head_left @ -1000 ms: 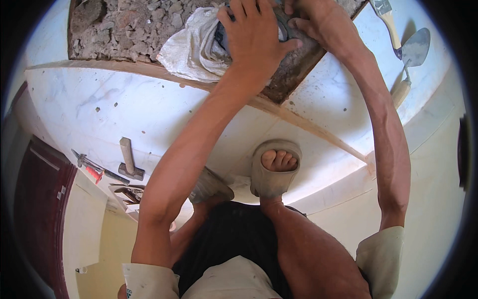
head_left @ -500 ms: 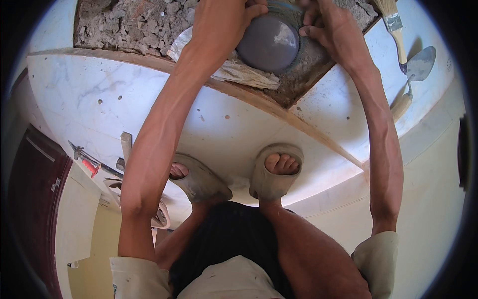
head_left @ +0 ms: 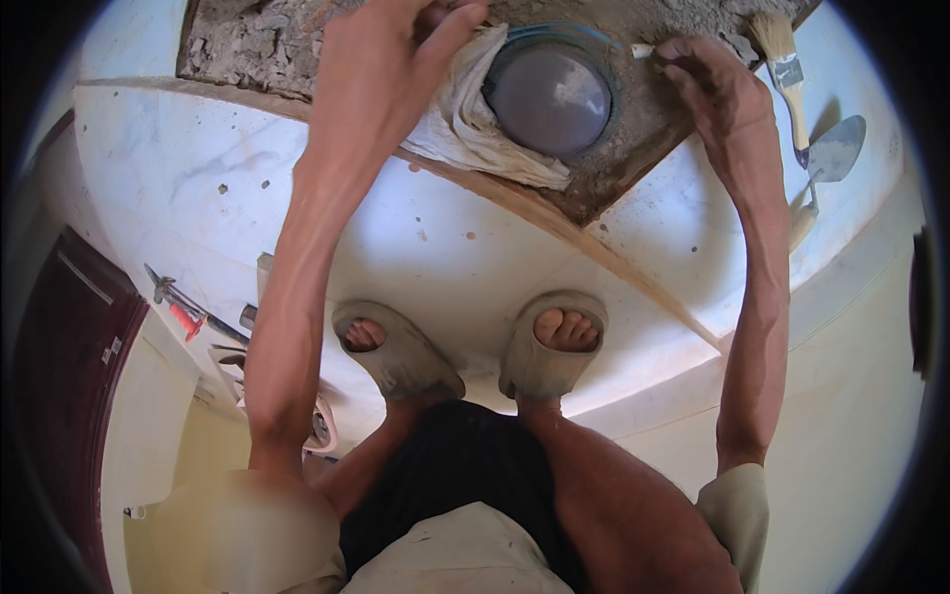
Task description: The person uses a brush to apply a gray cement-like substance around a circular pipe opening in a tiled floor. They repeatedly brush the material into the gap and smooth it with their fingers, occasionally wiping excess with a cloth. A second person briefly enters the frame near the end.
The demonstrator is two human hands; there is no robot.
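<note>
A smooth grey round cap (head_left: 550, 99) sits in a cut-out of rough, broken mortar. Thin blue strands (head_left: 569, 32) curve along its far rim. Crumpled off-white woven sacking (head_left: 470, 124) lies against its left side. My left hand (head_left: 396, 59) is over the sacking's upper left, fingers curled closed; what they hold is hidden near the top edge. To the right of the cap, my right hand (head_left: 717, 89) has its fingers bent in, with a small white stub (head_left: 641, 50) at the fingertips, beside the end of the blue strands.
A paintbrush (head_left: 784, 74) and a pointing trowel (head_left: 836, 148) lie on white marble-look tile (head_left: 435, 233) at right. Loose rubble (head_left: 252, 54) fills the cut-out's left part. Pliers-like tools with a red grip (head_left: 185, 319) lie at left. My sandalled feet (head_left: 554, 342) stand on the tile.
My hands have moved apart, the left one leftward and the right one rightward, away from the cap. More of the sacking and the blue strands shows. The view has shifted slightly.
</note>
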